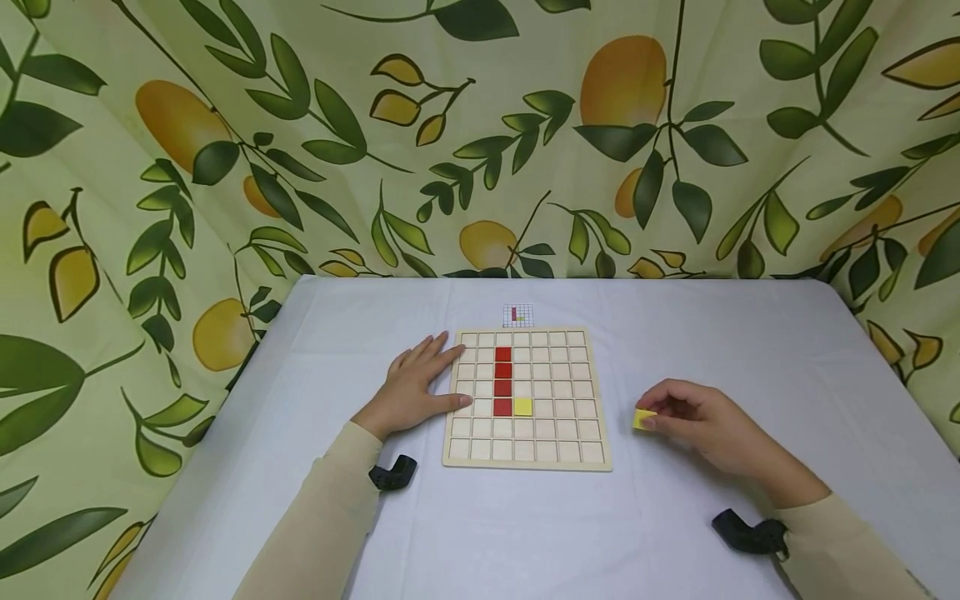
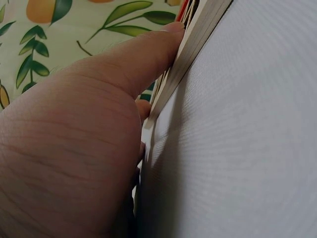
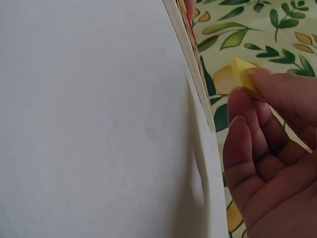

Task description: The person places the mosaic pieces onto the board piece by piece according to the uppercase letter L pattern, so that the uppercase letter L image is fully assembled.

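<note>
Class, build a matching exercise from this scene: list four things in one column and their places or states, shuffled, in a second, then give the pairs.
1. left hand
2. right hand
3. red tiles
4. pattern card

A. beyond the wooden board's far edge
B. pinching a yellow tile
C. stacked in one board column
D. flat against the board's left edge

Pairs: 1-D, 2-B, 3-C, 4-A

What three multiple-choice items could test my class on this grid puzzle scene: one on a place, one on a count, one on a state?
1. Where does the yellow tile on the board lie?
A. right of the lowest red tile
B. top corner
C. off the board

2. How many red tiles are on the wooden board?
A. two
B. four
C. six

3. What is the right hand doing?
A. lying flat
B. pinching a loose yellow tile
C. lifting the board

Answers: 1 A, they touch side by side; 2 B, one column of four; 3 B, fingers pinch it.
</note>
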Tool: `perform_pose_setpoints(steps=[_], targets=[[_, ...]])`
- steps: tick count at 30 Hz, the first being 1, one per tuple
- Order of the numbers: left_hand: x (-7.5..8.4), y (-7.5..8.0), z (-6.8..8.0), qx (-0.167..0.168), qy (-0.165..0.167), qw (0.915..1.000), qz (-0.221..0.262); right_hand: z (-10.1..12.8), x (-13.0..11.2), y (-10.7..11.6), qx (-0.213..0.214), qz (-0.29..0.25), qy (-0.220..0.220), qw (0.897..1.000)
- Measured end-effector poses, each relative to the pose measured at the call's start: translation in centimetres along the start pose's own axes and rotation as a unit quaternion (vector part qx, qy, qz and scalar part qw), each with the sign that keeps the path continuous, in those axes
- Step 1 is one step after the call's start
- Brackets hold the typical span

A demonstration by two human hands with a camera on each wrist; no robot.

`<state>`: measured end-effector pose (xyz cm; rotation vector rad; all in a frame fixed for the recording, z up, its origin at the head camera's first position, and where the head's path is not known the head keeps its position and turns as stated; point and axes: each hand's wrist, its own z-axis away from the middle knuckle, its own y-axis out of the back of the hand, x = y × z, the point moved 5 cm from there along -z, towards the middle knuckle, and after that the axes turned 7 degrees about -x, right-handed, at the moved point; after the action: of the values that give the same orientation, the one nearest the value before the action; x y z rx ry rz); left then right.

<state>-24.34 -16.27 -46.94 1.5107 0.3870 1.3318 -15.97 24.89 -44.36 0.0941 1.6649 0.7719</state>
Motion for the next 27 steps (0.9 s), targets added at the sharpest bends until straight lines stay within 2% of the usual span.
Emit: perform_pose_setpoints(steps=[14,21,27], targets=[[0.0,0.1,0.0,0.0,0.007,1.0,-0.003,-1.6,-1.9,-2.1,-0.01,-0.023,0.025,0.999],[0.4,0.3,0.2,0.002,0.0,1.0,-0.002,-3.3,-2.9,-3.6,-0.011,-0.042,0.012,0.999],[0.5,0.3,0.2,0.0,-0.001,1.0,-0.002,-5.0,-3.4,-5.0,-0.027,-0.027,-0.005,0.999]])
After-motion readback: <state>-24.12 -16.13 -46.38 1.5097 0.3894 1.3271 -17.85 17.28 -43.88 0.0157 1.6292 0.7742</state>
